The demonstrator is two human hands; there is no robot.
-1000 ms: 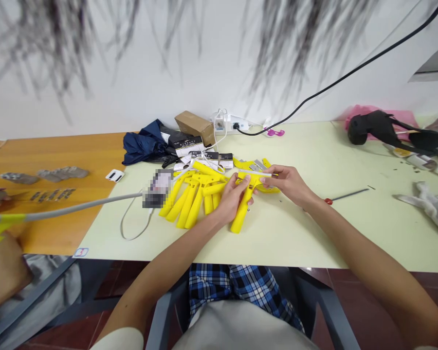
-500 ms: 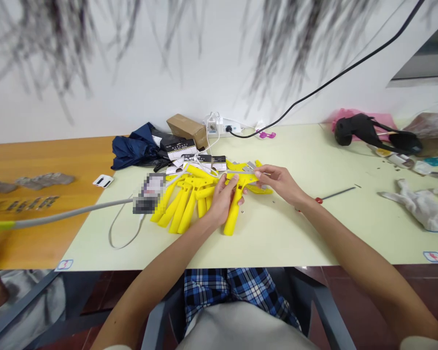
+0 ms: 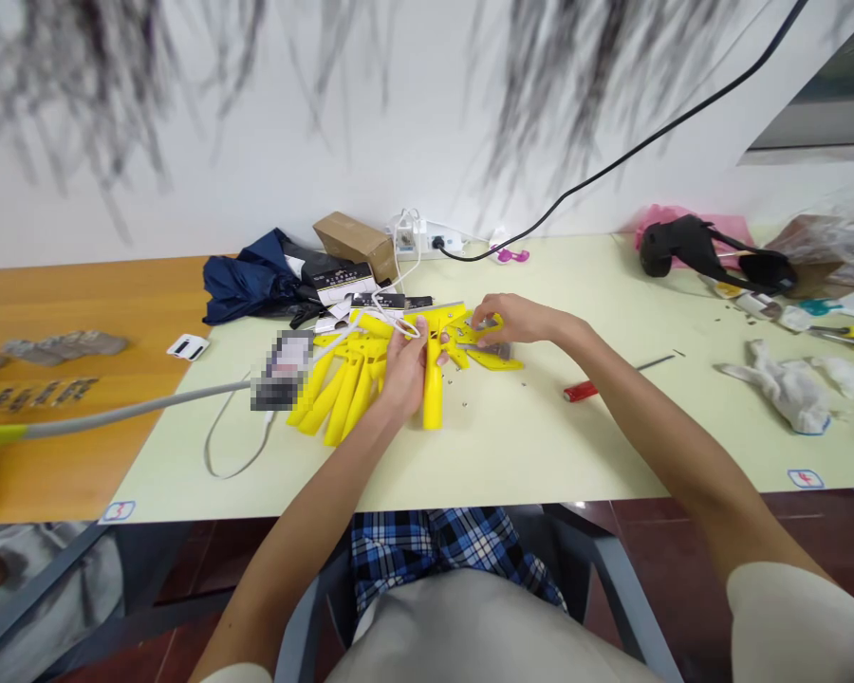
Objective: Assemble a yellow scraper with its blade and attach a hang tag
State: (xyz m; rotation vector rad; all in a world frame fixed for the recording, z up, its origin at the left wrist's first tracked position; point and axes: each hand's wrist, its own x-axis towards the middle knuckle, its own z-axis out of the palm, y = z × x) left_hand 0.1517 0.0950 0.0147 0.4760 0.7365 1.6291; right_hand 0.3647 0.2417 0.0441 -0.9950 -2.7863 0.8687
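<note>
My left hand (image 3: 404,372) is wrapped round a yellow T-shaped scraper (image 3: 433,394), its handle pointing down toward the front edge and a thin metal strip along its top. To its right, my right hand (image 3: 513,320) is over a group of loose yellow parts (image 3: 496,360), its fingers curled at one of them; what the fingertips pinch is too small to make out. Several yellow handled pieces (image 3: 338,403) lie fanned out left of my left hand. A few tiny metal bits (image 3: 465,405) lie on the table near the held scraper.
A red-handled screwdriver (image 3: 582,391) lies beside my right forearm. Behind are a cardboard box (image 3: 356,244), a dark blue cloth (image 3: 246,285) and a power strip (image 3: 427,239). White gloves (image 3: 789,394) lie at right. A cable (image 3: 149,408) crosses the left side.
My right hand has left the held scraper and moved to the loose yellow parts. My left hand has turned the scraper so its handle points more straight down. The view has shifted slightly.
</note>
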